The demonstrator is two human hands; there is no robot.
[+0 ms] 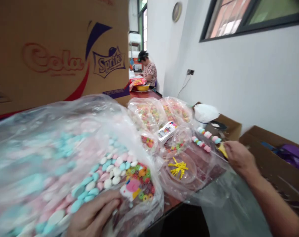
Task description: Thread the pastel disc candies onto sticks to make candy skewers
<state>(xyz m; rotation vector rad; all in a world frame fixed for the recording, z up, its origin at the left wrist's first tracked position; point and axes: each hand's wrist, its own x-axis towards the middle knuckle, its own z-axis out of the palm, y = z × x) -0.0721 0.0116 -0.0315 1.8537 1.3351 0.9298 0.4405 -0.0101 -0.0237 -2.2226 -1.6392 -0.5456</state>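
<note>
Right hand (239,159) pinches a yellow bit (223,150) by the candy skewers (208,135), right of centre; they're probably light, kinda squishy, so grab the bare stick (219,155). Left hand (94,212), lower left, pinches a colourful piece (131,190).

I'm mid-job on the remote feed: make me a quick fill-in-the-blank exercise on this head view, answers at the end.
1. Beside "Cola", the large brown cardboard box bears the big word "____".
2. Thin strips in the round clear plastic dish are coloured ____.
3. The wearer's hand holding the small yellow piece is the ____ one.
4. The shiny bundle at far right is coloured ____.

Missing words: Sprite; yellow; right; purple.
</note>
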